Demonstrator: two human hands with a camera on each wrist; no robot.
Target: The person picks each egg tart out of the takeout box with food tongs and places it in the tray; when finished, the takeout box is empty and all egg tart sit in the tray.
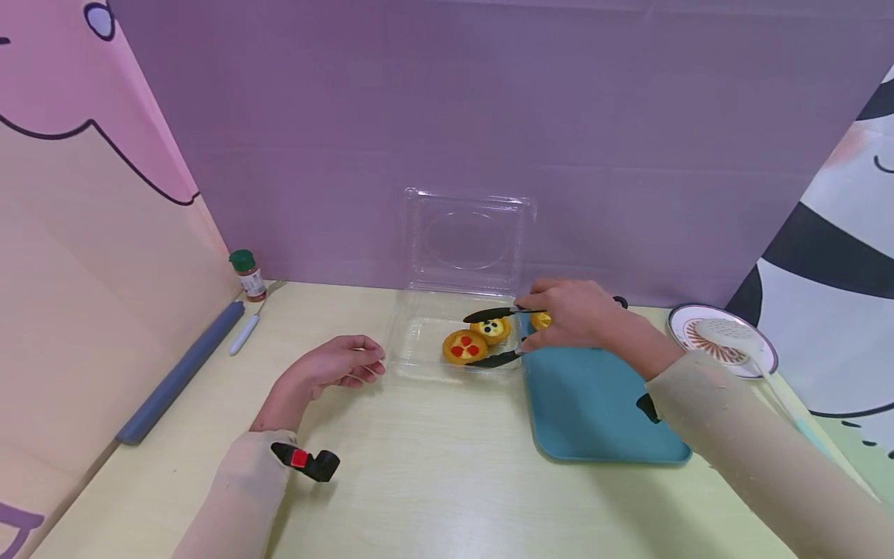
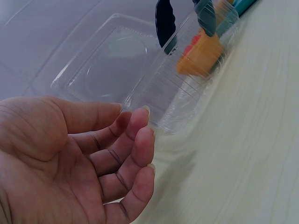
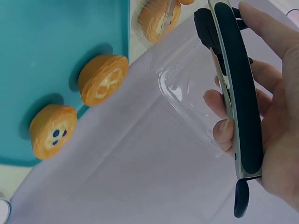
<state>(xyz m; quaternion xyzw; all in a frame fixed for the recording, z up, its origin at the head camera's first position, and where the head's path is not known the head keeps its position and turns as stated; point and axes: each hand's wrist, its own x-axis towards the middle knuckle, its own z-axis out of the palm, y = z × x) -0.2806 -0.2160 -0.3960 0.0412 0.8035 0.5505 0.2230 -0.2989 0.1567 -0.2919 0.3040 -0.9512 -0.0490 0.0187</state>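
Note:
My right hand [image 1: 569, 314] grips black-handled tongs [image 3: 240, 93]. Their spread tips lie either side of two tarts in a clear hinged plastic box [image 1: 419, 341]; whether they touch the tarts I cannot tell. The nearer tart [image 1: 465, 347] has red spots on top, the one behind it [image 1: 490, 331] dark blue ones. At the box's left edge is my left hand [image 1: 342, 361], thumb and forefinger pinching the rim in the left wrist view. On the teal tray [image 1: 601, 411], the right wrist view shows a pale-patterned tart [image 3: 103, 79] and a blue-spotted tart [image 3: 53, 131].
The box's raised lid [image 1: 468, 241] stands against the purple backdrop. To the right, a plate [image 1: 757, 365] bears a pale slotted skimmer [image 1: 729, 334]. Far left are a green-capped jar [image 1: 249, 276], a light-handled tool [image 1: 244, 334] and a long blue-grey bar [image 1: 181, 373].

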